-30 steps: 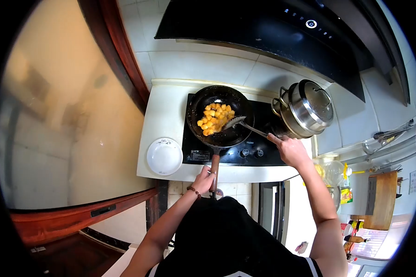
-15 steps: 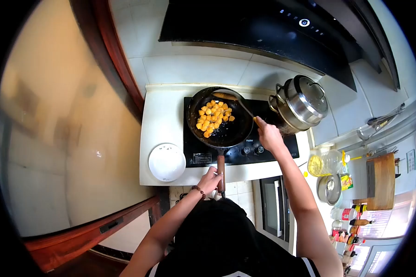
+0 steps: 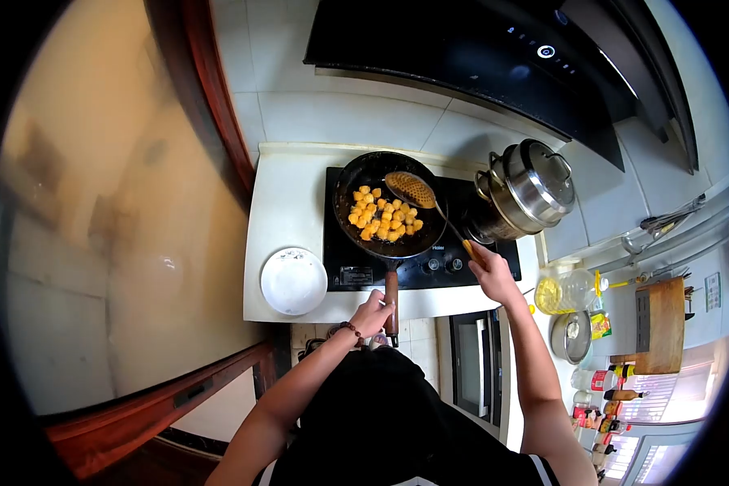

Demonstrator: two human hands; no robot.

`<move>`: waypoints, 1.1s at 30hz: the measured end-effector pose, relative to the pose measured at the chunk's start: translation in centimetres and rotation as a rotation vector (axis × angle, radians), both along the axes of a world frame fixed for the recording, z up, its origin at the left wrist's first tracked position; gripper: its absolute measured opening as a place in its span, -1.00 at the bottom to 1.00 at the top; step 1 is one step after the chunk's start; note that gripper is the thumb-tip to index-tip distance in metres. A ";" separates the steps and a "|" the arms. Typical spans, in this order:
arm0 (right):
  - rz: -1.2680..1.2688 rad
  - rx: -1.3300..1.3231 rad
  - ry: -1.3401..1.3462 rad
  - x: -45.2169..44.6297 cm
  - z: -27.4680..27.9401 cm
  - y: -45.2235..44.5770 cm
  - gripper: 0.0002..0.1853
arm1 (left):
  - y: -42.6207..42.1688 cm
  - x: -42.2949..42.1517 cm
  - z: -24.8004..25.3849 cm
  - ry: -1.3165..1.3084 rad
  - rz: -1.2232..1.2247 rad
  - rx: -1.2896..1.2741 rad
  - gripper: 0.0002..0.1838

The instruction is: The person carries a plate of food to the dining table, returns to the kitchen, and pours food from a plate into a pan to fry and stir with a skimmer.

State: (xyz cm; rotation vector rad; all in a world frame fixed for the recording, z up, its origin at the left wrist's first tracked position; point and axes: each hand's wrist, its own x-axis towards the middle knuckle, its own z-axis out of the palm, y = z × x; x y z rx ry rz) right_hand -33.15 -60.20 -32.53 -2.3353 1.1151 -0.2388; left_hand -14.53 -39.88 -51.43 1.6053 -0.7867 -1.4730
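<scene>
A black frying pan (image 3: 356,180) with a brown handle rests on the dark cooktop (image 3: 470,280). Golden-brown cubes of food (image 3: 387,221) lie spread across the pan's bottom. My left hand (image 3: 371,314) is closed around the pan's handle. In my right hand (image 3: 492,274) is the wooden grip of a skimmer (image 3: 411,189), a perforated ladle. Its round head hangs at the pan's upper right, just behind the cubes, and the shaft passes over the pan's right rim. I cannot tell whether the head touches the pan.
To the left of the cooktop sits a white plate (image 3: 293,281). A lidded steel steamer pot (image 3: 536,180) stands on the cooktop's right side. An oil jug (image 3: 571,292), a metal bowl (image 3: 573,337) and several bottles line the right counter. The range hood (image 3: 462,57) overhangs the back.
My right hand has moved down and right, and the skimmer's head has turned and now shows its perforated face. The cubes have shifted slightly right and towards me in the pan.
</scene>
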 end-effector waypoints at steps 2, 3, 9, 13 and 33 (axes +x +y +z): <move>-0.121 0.358 -0.071 -0.3 2.2 0.8 -0.49 | 0.0 -0.1 -0.2 0.007 0.004 0.003 -0.64; -0.169 0.524 -0.085 0.2 4.5 2.0 -0.47 | 0.0 -0.2 -0.3 -0.006 0.019 -0.014 -0.64; -0.100 0.754 -0.052 -0.5 4.7 4.3 -0.45 | -0.1 -0.4 -0.6 -0.033 0.032 -0.003 -0.60; -0.071 0.741 0.012 0.4 4.1 5.2 -0.46 | 0.1 -0.7 -0.5 -0.065 0.052 -0.026 -0.63; 0.372 -0.476 0.212 6.4 1.0 -8.3 -0.43 | 0.1 -2.2 1.2 -0.155 0.184 0.035 -0.64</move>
